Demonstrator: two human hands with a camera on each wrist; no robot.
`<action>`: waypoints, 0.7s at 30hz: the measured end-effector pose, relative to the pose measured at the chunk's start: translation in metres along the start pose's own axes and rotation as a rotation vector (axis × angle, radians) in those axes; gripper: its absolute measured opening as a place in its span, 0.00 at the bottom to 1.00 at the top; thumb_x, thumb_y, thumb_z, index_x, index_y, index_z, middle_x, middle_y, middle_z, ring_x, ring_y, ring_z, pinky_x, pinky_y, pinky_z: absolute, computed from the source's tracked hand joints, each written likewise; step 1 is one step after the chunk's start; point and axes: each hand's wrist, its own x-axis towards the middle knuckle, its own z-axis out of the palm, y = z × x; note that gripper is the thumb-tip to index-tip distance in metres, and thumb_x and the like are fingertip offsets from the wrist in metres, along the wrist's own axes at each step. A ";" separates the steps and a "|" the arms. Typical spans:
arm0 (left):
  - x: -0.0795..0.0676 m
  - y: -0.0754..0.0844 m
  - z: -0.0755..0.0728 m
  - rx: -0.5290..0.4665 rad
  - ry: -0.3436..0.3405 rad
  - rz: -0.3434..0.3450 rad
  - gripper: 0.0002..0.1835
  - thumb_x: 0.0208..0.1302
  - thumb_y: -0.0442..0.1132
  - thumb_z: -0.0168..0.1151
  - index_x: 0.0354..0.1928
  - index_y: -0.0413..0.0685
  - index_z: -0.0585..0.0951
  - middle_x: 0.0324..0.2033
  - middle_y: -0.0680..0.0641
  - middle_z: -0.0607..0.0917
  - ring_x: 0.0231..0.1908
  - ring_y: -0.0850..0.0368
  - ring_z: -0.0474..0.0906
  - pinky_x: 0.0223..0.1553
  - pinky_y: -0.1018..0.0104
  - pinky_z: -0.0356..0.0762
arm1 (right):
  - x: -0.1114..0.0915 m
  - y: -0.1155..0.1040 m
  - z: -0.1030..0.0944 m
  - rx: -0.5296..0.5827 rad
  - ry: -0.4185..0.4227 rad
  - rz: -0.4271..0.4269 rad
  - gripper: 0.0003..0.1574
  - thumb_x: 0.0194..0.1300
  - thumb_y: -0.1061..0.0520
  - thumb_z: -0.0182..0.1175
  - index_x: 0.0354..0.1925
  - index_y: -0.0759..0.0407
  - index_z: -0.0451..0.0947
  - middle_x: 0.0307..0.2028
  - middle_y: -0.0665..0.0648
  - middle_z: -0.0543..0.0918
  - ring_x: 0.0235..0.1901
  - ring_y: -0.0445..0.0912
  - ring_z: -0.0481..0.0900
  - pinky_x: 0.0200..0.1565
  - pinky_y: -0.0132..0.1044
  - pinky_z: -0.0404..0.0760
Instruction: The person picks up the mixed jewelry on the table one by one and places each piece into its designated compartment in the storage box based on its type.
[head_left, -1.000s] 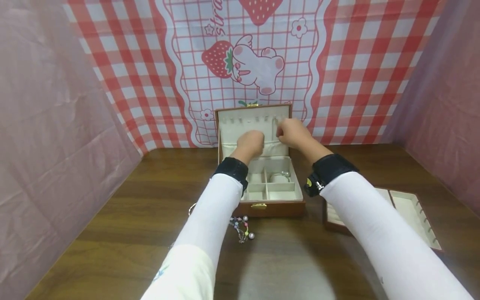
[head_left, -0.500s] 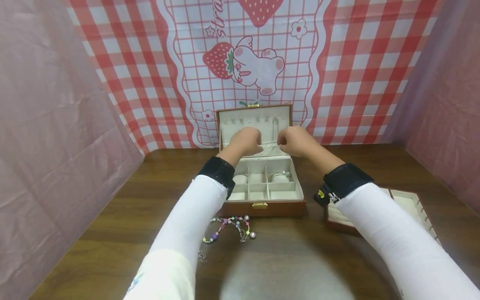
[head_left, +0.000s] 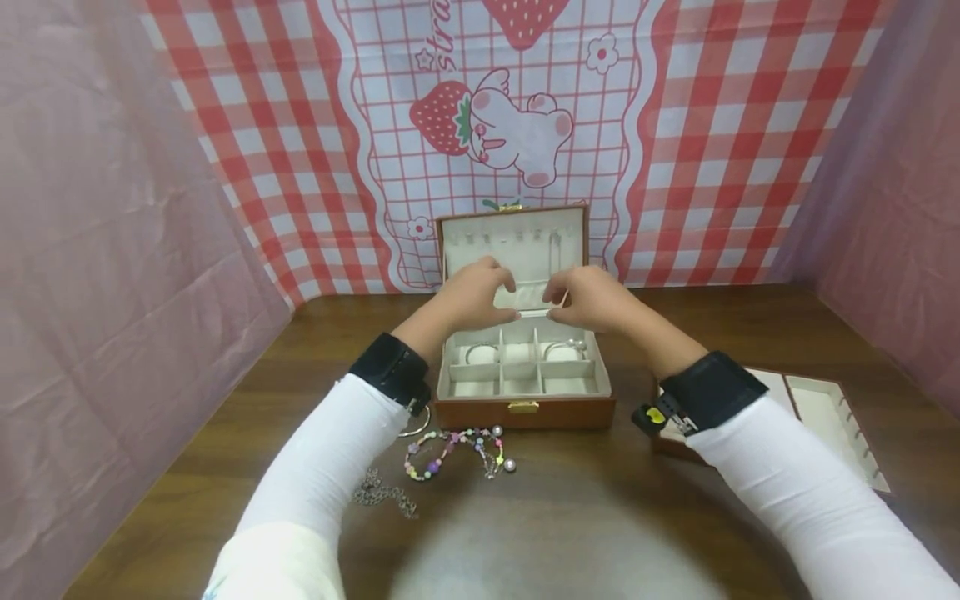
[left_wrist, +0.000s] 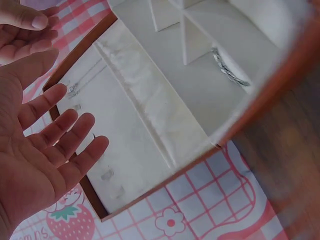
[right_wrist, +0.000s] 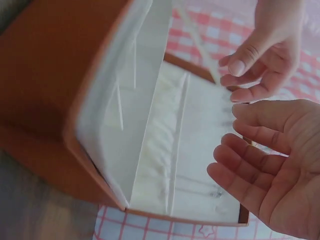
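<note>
A brown jewelry box (head_left: 480,413) stands with its lid raised, showing a cream lining and divided compartments. Before the lid, above the back compartments, are my left hand (head_left: 472,296) and right hand (head_left: 588,296), their fingertips facing each other across a small gap. Both wrist views show relaxed, spread fingers on the left hand (left_wrist: 45,150) and the right hand (right_wrist: 285,165), with nothing held. A thin necklace (head_left: 555,250) hangs from a hook at the lid's right. Silver bracelets, one on the left (head_left: 468,352) and one on the right (head_left: 577,344), lie in the back compartments.
In front of the box lie a colourful beaded bracelet (head_left: 432,467) and a silver chain (head_left: 382,493). A silver bangle (head_left: 416,429) is partly covered by my left arm. The lift-out tray (head_left: 817,408) sits at right, partly behind my right arm.
My hands have come down from the lid toward me, and their curled fingers have loosened and spread. My left forearm has shifted left, uncovering the chain and beaded bracelet. The necklace stays hanging.
</note>
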 end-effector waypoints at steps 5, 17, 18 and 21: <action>-0.023 -0.007 0.002 -0.008 0.005 0.009 0.24 0.60 0.52 0.68 0.53 0.46 0.80 0.53 0.44 0.76 0.51 0.49 0.75 0.53 0.57 0.75 | -0.016 -0.008 0.008 0.060 0.024 -0.030 0.11 0.56 0.63 0.68 0.40 0.64 0.83 0.37 0.60 0.85 0.37 0.53 0.83 0.41 0.47 0.82; -0.071 -0.029 0.007 -0.138 0.019 0.038 0.23 0.60 0.49 0.69 0.52 0.42 0.80 0.50 0.43 0.77 0.50 0.48 0.74 0.54 0.56 0.73 | -0.036 -0.020 0.026 0.102 0.069 -0.129 0.12 0.55 0.63 0.70 0.40 0.64 0.82 0.36 0.57 0.85 0.36 0.53 0.82 0.39 0.44 0.83; -0.074 -0.032 0.008 -0.145 0.028 0.038 0.23 0.59 0.48 0.69 0.51 0.41 0.81 0.49 0.43 0.77 0.49 0.48 0.75 0.53 0.56 0.73 | -0.037 -0.021 0.027 0.106 0.069 -0.141 0.12 0.55 0.63 0.70 0.40 0.64 0.82 0.36 0.57 0.85 0.36 0.53 0.83 0.39 0.44 0.83; -0.085 -0.038 0.009 -0.181 0.059 0.038 0.22 0.58 0.48 0.70 0.50 0.41 0.81 0.47 0.43 0.78 0.46 0.48 0.75 0.52 0.56 0.74 | -0.041 -0.024 0.030 0.115 0.069 -0.165 0.12 0.54 0.64 0.70 0.39 0.64 0.82 0.36 0.56 0.84 0.36 0.53 0.83 0.39 0.45 0.83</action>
